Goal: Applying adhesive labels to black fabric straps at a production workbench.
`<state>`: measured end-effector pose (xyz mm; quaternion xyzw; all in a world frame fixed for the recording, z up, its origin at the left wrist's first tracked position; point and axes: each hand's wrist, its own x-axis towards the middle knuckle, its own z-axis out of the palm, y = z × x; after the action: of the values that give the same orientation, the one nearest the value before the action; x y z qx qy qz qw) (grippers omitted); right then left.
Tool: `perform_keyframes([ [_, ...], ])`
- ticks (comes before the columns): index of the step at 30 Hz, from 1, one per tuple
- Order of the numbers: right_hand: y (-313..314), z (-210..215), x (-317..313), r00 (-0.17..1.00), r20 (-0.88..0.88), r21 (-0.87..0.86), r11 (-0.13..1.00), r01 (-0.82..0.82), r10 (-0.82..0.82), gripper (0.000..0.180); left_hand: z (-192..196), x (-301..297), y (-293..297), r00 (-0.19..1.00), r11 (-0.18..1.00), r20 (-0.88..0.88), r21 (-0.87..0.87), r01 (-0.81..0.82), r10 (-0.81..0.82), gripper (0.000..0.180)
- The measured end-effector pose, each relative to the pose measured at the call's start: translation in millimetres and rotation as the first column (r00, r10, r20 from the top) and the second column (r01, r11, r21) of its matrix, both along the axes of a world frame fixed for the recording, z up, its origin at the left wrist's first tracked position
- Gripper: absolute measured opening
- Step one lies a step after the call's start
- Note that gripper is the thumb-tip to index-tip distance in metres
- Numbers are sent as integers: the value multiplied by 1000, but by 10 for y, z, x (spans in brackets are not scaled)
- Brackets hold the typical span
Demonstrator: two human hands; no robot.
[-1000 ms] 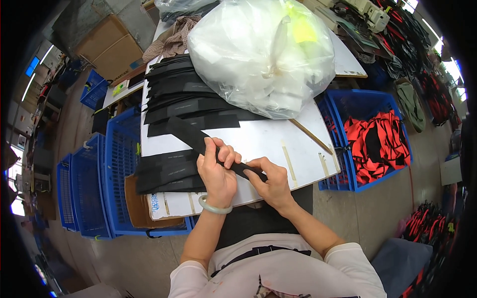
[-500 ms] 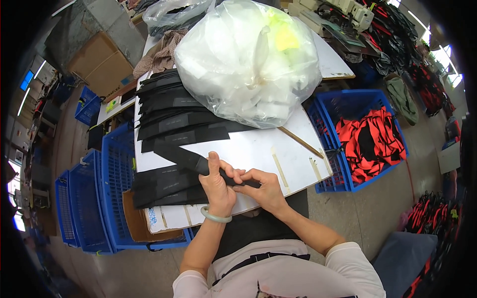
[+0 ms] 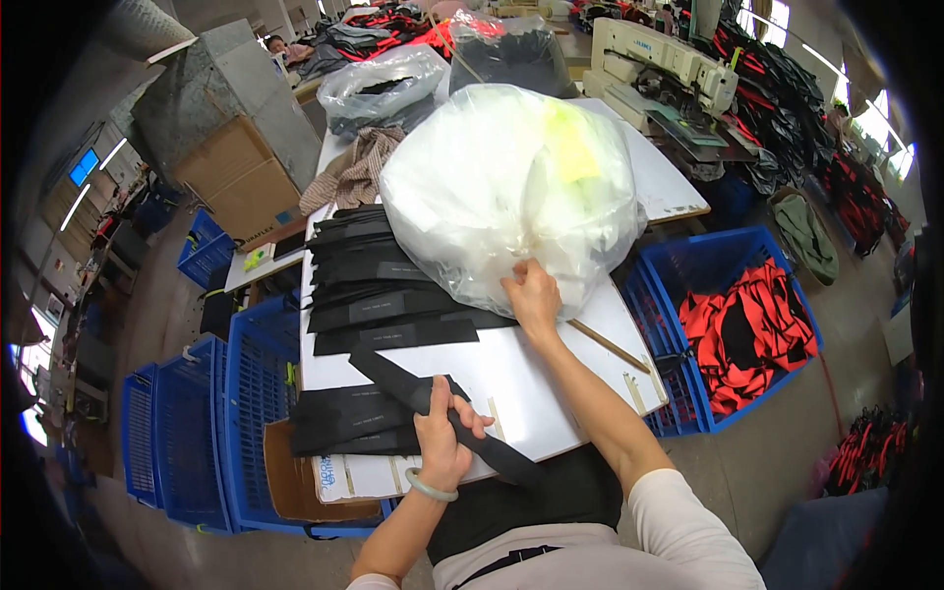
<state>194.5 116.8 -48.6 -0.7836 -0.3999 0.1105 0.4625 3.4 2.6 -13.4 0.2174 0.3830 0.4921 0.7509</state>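
My left hand (image 3: 445, 444) is closed around a long black fabric strip (image 3: 387, 378), thumb pointing up. One end of the strip slants up to the left over the white table (image 3: 526, 398); the other hangs down past the table's near edge. My right hand (image 3: 534, 303) is stretched forward to the big clear plastic bag (image 3: 462, 187), its curled fingers gripping the gathered plastic at the bag's near side. White contents and a yellow patch show through the bag. Rows of black strips (image 3: 388, 270) with small grey labels lie left of it. A smaller pile of black strips (image 3: 339, 417) lies nearer my left hand.
A wooden stick (image 3: 612, 346) lies at the table's right side. Blue crates (image 3: 192, 442) stand along the left. At the right, a blue crate (image 3: 767, 246) holds red and black pieces. A checked cloth (image 3: 356, 172) lies at the far left, and a sewing machine (image 3: 664, 64) stands far right.
My right hand has let go of the black strip and reached forward to the plastic bag. My left hand still holds the strip. The view has tilted up, showing more of the far room.
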Motion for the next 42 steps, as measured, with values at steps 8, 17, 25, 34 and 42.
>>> perform_keyframes([
  [8, -410, 350, 311, 975, 209, -123, 991, -48, 74, 21, -89, -70, 22, 999, 1000, 46, -17, -18, 19, 39],
  [17, -1536, 502, -40, 260, -793, 366, 771, -522, 552, 12, -4, 145, 23, 951, 963, 185, 151, 222, -248, 37],
  [25, -1592, 323, -8, -312, -837, 547, 684, -483, 449, 17, 74, -29, -22, 917, 876, 159, 392, 281, -365, 43],
  [34, -1740, 516, -171, 125, -826, 375, 700, -608, 550, 17, 98, -17, -36, 971, 915, -34, 327, 236, -238, 33],
  [42, -1782, 604, -323, 758, -69, 210, 753, -624, 648, 31, 64, -4, -79, 967, 905, -82, 341, 255, -241, 33],
])
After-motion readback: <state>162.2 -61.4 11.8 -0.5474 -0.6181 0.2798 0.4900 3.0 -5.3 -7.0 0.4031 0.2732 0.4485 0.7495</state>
